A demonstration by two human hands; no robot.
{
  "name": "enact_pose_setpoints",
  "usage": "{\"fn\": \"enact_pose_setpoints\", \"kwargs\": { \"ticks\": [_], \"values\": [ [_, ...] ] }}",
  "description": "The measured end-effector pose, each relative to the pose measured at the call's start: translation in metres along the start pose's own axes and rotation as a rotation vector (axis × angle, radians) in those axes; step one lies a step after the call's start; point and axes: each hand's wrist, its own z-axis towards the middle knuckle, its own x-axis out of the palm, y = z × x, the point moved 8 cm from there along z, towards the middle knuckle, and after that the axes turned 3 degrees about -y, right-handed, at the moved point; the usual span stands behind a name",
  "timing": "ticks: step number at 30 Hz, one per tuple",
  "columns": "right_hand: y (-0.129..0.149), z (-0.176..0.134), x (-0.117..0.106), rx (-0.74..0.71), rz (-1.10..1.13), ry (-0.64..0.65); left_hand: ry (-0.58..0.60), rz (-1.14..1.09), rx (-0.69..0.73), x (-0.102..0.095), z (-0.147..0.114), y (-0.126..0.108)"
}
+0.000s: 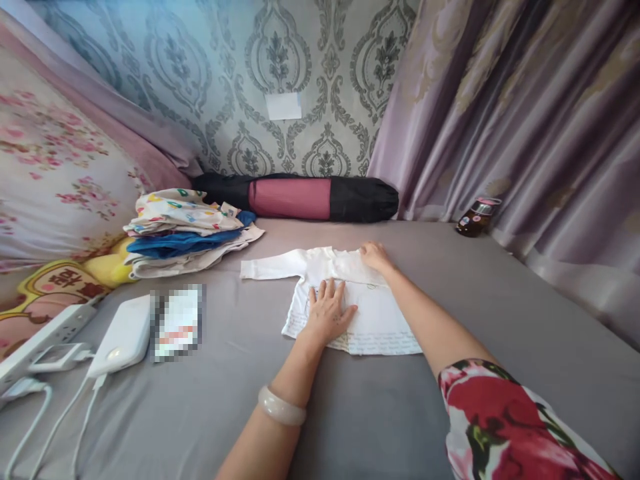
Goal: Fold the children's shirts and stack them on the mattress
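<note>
My left hand (330,312) lies palm down on a small white long-sleeved shirt (375,317), fingers straight and slightly fanned, pointing away from me, with the thumb held out wide to the right. It grips nothing; it rests on the front of the shirt, left of the middle, above the band of fine printed lines along the hem. A pale bangle (283,405) circles that wrist.

My right hand (376,258) is farther forward, at the shirt's upper right edge. Its fingers are bent and drawn close together against the white cloth; I cannot tell whether they pinch the fabric or only press on it. A floral sleeve (510,413) covers that arm near the elbow.

The shirt lies spread on the gray sheet (380,413) in front of me, one sleeve stretched out to the left, the other side lying across the chest beside my right fingers. Beyond its left cuff, a stack of folded clothes (190,233) stands near the black-and-pink roll (290,198) by the wall.
</note>
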Motion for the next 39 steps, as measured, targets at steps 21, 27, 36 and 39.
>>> {"fn": "enact_pose_setpoints", "kwargs": {
  "ticks": [21,27,36,39],
  "values": [
    [-0.002,0.029,0.003,0.033,0.007,-0.084,-0.005,-0.04,-0.01,-0.001,0.011,0.009],
    [0.074,0.026,0.014,-0.206,0.016,-0.026,-0.038,-0.049,-0.046,-0.003,0.014,0.015],
    [0.095,0.029,0.029,-0.202,0.031,-0.043,0.033,-0.037,-0.123,0.002,0.014,0.021],
    [0.096,0.029,0.031,-0.2,0.049,-0.125,0.038,-0.05,-0.124,0.003,0.013,0.021]
  ]
}}
